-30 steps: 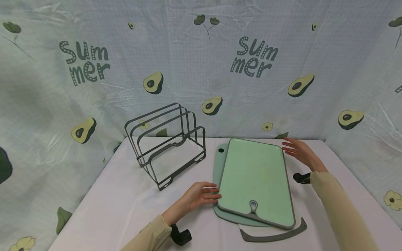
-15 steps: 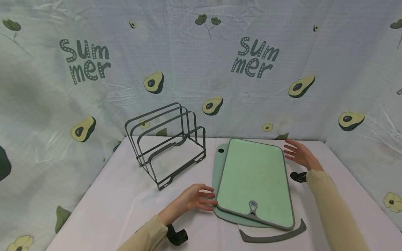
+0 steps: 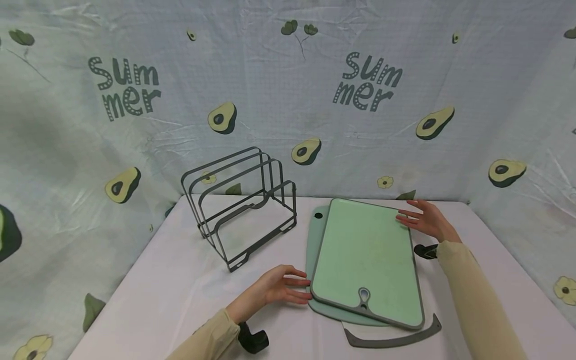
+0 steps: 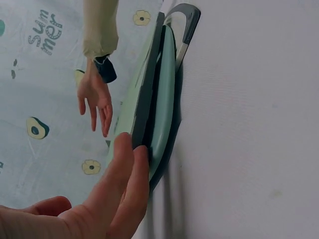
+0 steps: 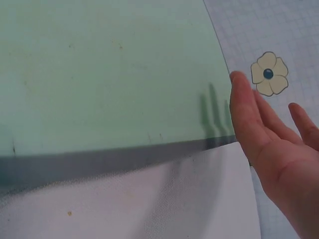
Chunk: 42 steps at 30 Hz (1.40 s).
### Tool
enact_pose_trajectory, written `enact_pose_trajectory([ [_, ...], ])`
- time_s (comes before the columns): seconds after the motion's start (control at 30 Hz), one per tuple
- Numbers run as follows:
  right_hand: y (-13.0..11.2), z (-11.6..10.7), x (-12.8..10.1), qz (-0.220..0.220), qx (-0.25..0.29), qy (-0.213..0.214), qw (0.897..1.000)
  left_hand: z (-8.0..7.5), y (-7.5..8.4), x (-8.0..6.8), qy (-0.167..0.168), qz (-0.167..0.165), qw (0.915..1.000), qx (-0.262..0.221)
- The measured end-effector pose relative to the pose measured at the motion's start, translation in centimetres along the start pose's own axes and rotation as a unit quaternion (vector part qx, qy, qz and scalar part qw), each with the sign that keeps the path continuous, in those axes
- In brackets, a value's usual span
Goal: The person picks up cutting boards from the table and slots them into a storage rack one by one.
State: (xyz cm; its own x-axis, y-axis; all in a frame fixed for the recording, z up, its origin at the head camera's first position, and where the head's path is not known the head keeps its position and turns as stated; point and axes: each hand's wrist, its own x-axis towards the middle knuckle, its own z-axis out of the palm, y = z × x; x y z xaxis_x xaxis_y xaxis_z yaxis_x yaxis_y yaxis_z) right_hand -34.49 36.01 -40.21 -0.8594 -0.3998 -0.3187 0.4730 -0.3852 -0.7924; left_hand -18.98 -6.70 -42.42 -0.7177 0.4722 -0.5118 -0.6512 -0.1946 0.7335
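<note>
While resting low on the white table (image 3: 171,290), left hand (image 3: 274,290) with fingers straight and relaxed, fingertips (image 4: 132,154) touching the near left edge of the top cutting board (image 3: 369,260), holding nothing. Right hand (image 3: 425,220) likewise flat and loose, fingers spread, hovering at the far right corner of that same board, just beside its grey rim; contact with the rim not clear from any view. Beige sleeves on both arms, with a dark wrist-worn device (image 3: 253,340) showing under the left forearm and another (image 3: 425,251) beside the right.

Top cutting board pale green with a grey border and a hanging hole near its front edge, lying flat on the right half of the table. Stacked directly on a second, rounder green board (image 3: 312,240), which peeks out along the left and front sides and shows a small dark hole at its far left corner. Curved grey strip (image 3: 391,340) lying on the table just in front of the stack.

Dark wire rack (image 3: 240,210) with upright dividers standing to the left of the boards, well apart from both hands. Behind and around everything, a pale cloth backdrop (image 3: 288,100) printed with avocados, flowers and the word "Summer".
</note>
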Motion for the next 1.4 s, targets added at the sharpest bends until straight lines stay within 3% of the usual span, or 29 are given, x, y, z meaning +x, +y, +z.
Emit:
enact_pose_trajectory([
  [0.2, 0.1, -0.1, 0.2, 0.002, 0.034, 0.016, 0.999, 0.3, -0.3, 0.2, 0.016, 0.003, 0.9981, -0.060],
  [0.37, 0.1, -0.2, 0.1, -0.002, 0.006, 0.071, 0.997, 0.3, -0.2, 0.1, 0.018, 0.004, 0.9981, -0.058],
  [0.67, 0.3, 0.3, -0.2, 0.006, 0.025, 0.136, 0.990, 0.3, -0.4, -0.7, 0.006, 0.021, 0.9977, -0.064],
  [0.83, 0.4, 0.6, -0.5, 0.023, 0.026, 0.155, 0.987, 0.5, -0.4, -0.7, 0.034, 0.037, 0.9965, -0.067],
  [0.97, 0.7, 0.3, -0.8, 0.022, 0.034, 0.144, 0.989, 0.5, -0.3, -0.3, 0.059, 0.042, 0.9953, -0.064],
  [1.2, 1.6, -1.0, -1.0, 0.007, 0.020, 0.120, 0.993, 0.4, -0.4, 0.0, 0.072, 0.052, 0.9931, -0.076],
  [1.4, 1.9, -2.2, -1.8, 0.017, 0.005, 0.096, 0.995, 0.3, -0.7, -0.1, 0.093, 0.083, 0.9895, -0.073],
])
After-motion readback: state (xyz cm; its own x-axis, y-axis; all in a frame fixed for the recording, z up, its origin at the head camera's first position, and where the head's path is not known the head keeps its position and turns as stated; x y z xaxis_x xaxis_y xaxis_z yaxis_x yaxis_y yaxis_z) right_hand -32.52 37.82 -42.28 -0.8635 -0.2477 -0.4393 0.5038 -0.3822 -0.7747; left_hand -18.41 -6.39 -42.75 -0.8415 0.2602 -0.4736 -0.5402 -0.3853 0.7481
